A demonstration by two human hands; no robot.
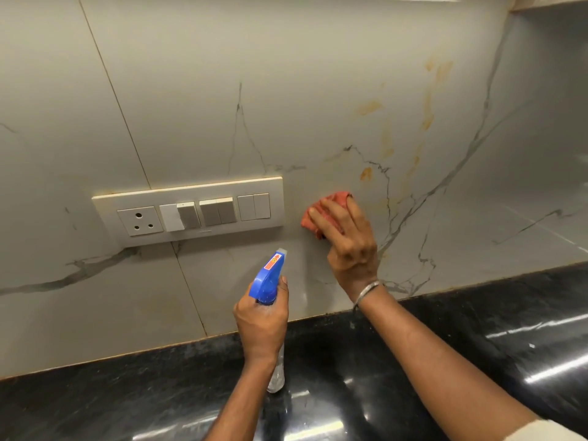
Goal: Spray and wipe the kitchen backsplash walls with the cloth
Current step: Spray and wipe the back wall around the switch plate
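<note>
The backsplash (318, 90) is pale marble-look tile with grey veins and orange-yellow streaks at upper right. My right hand (346, 240) presses a bunched red cloth (321, 211) flat against the tile, just right of the switch panel. My left hand (262, 323) grips a clear spray bottle (269, 278) by the neck; its blue trigger head points up toward the wall, below the cloth and to its left. The bottle's clear body hangs down behind my wrist.
A cream switch panel (191, 211) with a three-pin socket and several rocker switches is mounted on the wall left of the cloth. A glossy black stone countertop (413, 361) runs along the bottom. The wall turns a corner at the right.
</note>
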